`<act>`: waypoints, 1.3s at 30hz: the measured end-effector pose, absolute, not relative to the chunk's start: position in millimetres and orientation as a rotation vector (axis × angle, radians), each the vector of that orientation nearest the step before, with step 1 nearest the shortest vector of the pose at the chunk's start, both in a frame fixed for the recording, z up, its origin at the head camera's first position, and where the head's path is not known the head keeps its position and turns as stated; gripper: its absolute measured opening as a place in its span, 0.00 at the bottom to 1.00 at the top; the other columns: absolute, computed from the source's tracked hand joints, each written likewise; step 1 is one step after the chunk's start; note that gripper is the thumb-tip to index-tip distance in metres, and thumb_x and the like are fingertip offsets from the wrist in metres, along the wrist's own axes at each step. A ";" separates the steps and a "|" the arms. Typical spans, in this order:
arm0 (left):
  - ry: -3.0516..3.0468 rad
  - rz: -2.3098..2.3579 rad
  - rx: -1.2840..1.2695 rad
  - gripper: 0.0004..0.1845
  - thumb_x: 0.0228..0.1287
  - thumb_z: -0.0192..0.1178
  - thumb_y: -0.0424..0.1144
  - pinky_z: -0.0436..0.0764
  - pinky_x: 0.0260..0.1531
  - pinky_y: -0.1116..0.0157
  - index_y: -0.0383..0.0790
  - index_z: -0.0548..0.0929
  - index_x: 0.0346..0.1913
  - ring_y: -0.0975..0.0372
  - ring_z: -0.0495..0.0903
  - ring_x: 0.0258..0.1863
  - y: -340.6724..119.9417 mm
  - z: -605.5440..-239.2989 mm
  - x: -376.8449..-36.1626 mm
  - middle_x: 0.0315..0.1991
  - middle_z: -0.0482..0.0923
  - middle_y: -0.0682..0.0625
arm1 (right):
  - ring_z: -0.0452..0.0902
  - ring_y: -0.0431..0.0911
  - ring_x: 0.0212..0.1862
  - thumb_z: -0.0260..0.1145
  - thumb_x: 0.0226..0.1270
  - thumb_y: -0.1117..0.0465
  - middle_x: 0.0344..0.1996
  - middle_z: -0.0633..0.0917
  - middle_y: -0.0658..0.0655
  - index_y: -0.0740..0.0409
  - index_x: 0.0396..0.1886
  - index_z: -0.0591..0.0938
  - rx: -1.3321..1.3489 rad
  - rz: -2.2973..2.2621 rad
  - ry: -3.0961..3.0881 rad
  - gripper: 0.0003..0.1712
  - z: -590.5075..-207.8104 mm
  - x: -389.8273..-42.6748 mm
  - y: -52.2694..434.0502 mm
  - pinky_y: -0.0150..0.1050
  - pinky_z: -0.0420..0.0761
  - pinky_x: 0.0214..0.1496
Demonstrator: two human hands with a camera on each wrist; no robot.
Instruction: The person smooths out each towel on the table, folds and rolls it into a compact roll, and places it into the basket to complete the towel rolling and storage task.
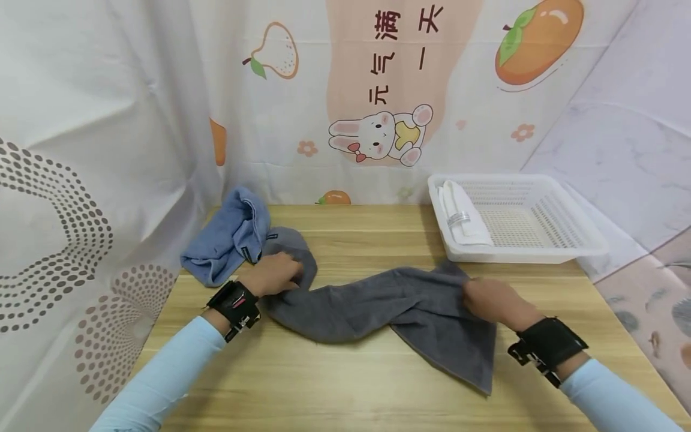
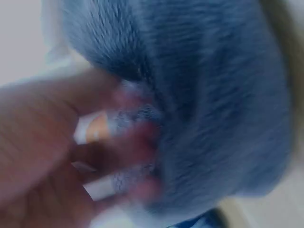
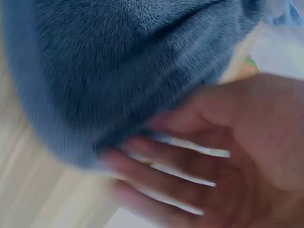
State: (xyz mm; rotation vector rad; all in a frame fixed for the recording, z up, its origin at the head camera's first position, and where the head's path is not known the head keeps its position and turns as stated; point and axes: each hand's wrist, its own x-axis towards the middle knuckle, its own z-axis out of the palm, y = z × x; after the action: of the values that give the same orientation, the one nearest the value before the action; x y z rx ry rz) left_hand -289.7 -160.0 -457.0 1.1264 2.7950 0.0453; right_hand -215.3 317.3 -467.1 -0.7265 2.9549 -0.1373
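Note:
A dark grey towel [image 1: 372, 306] lies twisted and rumpled across the wooden table, stretching between both hands. At its left end my left hand [image 1: 275, 273] pinches the cloth; the left wrist view shows thumb and fingertips at a fold of the towel [image 2: 218, 104], blurred. My right hand [image 1: 493, 300] grips the right end, where a corner hangs toward the near side. Up close, the right thumb and fingers meet at the edge of the towel [image 3: 109, 71]. Just beyond the left hand, a grey cloth part [image 1: 297, 249] with a small dark label shows.
A folded blue towel [image 1: 227, 237] sits at the table's left back corner, beside the left hand. At the back right stands a white plastic basket [image 1: 567, 243] holding a rolled white cloth [image 1: 466, 219] with a clear band. A printed curtain [image 1: 302, 120] hangs behind the table [image 1: 351, 390].

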 end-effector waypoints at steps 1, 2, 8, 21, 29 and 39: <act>2.768 0.044 1.217 0.15 0.60 0.75 0.49 0.80 0.37 0.54 0.43 0.85 0.40 0.53 0.79 0.39 -158.9 -458.2 -290.0 0.36 0.78 0.48 | 0.74 0.49 0.25 0.69 0.61 0.69 0.24 0.77 0.55 0.59 0.29 0.80 -0.761 -0.149 3.020 0.05 -471.2 -218.8 312.3 0.47 0.76 0.27; 2.738 0.046 1.290 0.19 0.58 0.77 0.49 0.79 0.42 0.53 0.44 0.85 0.47 0.52 0.78 0.44 -157.7 -459.9 -290.5 0.42 0.78 0.48 | 0.77 0.51 0.28 0.69 0.62 0.70 0.27 0.79 0.57 0.60 0.33 0.82 -0.800 -0.174 3.075 0.04 -475.3 -222.9 307.3 0.49 0.78 0.29; 2.666 -0.045 1.250 0.39 0.58 0.72 0.58 0.80 0.33 0.56 0.49 0.75 0.71 0.52 0.80 0.36 -149.2 -463.8 -289.0 0.54 0.76 0.40 | 0.75 0.67 0.57 0.76 0.57 0.72 0.59 0.79 0.70 0.65 0.70 0.73 -1.047 -0.266 3.103 0.39 -492.8 -246.8 289.1 0.62 0.77 0.54; 2.892 -0.436 1.334 0.21 0.54 0.76 0.58 0.76 0.53 0.53 0.41 0.89 0.31 0.50 0.74 0.54 -153.5 -465.7 -277.3 0.49 0.82 0.46 | 0.67 0.42 0.24 0.75 0.45 0.75 0.21 0.74 0.47 0.54 0.29 0.75 -0.812 -0.552 3.127 0.20 -468.4 -244.3 298.0 0.40 0.69 0.27; 2.233 0.511 1.308 0.11 0.65 0.73 0.42 0.78 0.36 0.68 0.45 0.82 0.45 0.66 0.79 0.34 -150.0 -469.2 -280.5 0.36 0.81 0.56 | 0.50 0.41 0.23 0.59 0.51 0.78 0.19 0.56 0.46 0.51 0.22 0.62 -0.766 -0.755 3.356 0.20 -421.2 -246.5 299.0 0.41 0.55 0.30; 2.488 0.524 1.197 0.11 0.67 0.63 0.34 0.62 0.27 0.67 0.46 0.70 0.32 0.68 0.61 0.20 -174.3 -448.7 -285.1 0.24 0.63 0.58 | 0.47 0.39 0.26 0.58 0.54 0.80 0.23 0.56 0.46 0.50 0.20 0.57 -0.775 -0.900 3.409 0.24 -396.6 -228.8 311.8 0.39 0.52 0.31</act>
State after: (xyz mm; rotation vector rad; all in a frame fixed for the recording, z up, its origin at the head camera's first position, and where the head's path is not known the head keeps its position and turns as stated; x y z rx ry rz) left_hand -285.1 -174.3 -448.7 1.1966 2.4881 0.5242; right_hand -228.8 311.8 -396.6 -0.7749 3.4086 -0.8998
